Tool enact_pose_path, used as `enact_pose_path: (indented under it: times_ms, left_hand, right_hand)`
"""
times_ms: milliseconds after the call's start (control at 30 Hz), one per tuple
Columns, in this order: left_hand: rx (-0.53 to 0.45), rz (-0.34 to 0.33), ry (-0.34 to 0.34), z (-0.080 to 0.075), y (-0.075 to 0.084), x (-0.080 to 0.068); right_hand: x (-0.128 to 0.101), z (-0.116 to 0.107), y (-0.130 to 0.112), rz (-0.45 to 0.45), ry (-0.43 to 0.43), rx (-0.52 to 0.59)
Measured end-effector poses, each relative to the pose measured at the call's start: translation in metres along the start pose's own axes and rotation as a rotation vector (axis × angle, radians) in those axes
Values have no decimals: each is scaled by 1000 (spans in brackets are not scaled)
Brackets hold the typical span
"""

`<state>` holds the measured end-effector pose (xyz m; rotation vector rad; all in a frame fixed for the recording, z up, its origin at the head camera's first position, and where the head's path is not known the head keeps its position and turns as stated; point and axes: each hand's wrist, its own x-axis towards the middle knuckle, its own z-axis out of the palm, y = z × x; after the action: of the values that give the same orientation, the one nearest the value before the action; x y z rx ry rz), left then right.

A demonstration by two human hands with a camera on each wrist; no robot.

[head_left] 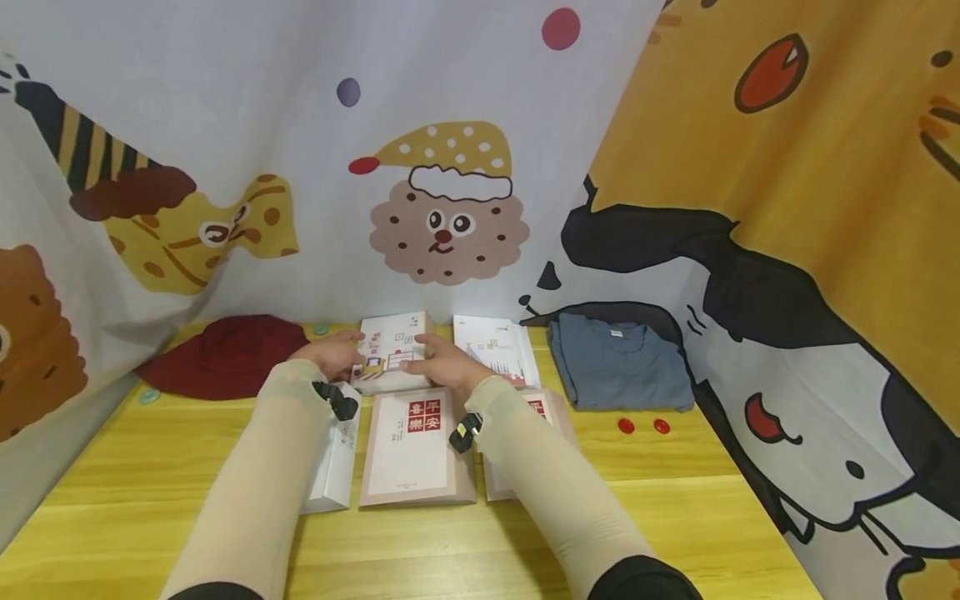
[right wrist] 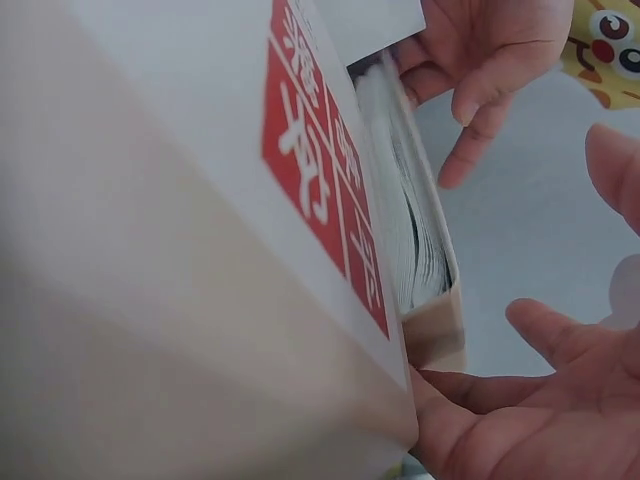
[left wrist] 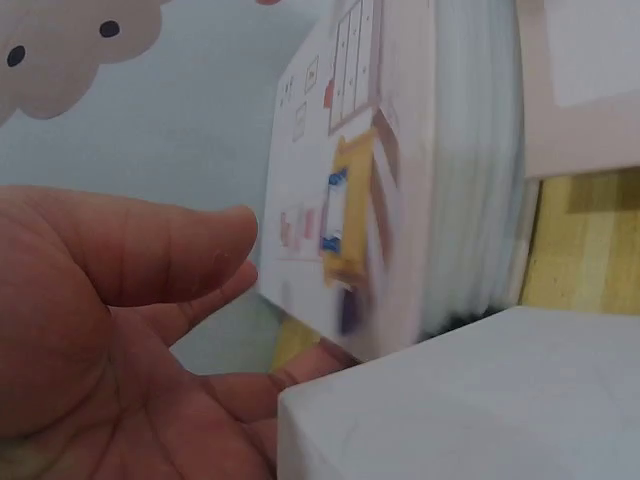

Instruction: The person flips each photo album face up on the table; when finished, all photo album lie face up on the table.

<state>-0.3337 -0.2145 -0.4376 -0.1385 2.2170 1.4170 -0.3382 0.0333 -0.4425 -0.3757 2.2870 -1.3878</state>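
A thick book-like block with an illustrated white cover and layered pages lies at the back middle of the table. At its left edge is my left hand; the left wrist view shows the thumb apart from the cover, fingers low beside the near corner. My right hand reaches over its right side with fingers spread. In the right wrist view, the right fingers spread beside the block's end, partly hidden behind a block with red characters. Neither hand grips around the block.
Nearer me lie a pink-edged block, a similar one under my right forearm and a white block. A second illustrated block lies right. Around them are a dark red hat, folded blue garment and red discs.
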Motion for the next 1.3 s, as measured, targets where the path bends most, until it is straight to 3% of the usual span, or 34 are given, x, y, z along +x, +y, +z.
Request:
enact_pose_path:
  times_ms: [100,300,600,767,1000,1300]
  left_hand:
    - [-20,-20,-8,0,0,4]
    - [70,-59,29,-2,2,10]
    - [-45,-54,54,1,-3,12]
    - [-38,-39,73,3,2,13]
    - [-51,-69,88,5,-2,18]
    - [-111,19,78,7,-4,19]
  right_hand:
    - [0,0,0,1,-6,16]
    - [0,1,0,-1,-14,16]
    - [-3,2,-1,4,-21,-5]
    - [-2,1,-1,-6,-10,-14]
    - [-2,2,0,-1,-15,18]
    - [1,0,3,-7,12,17]
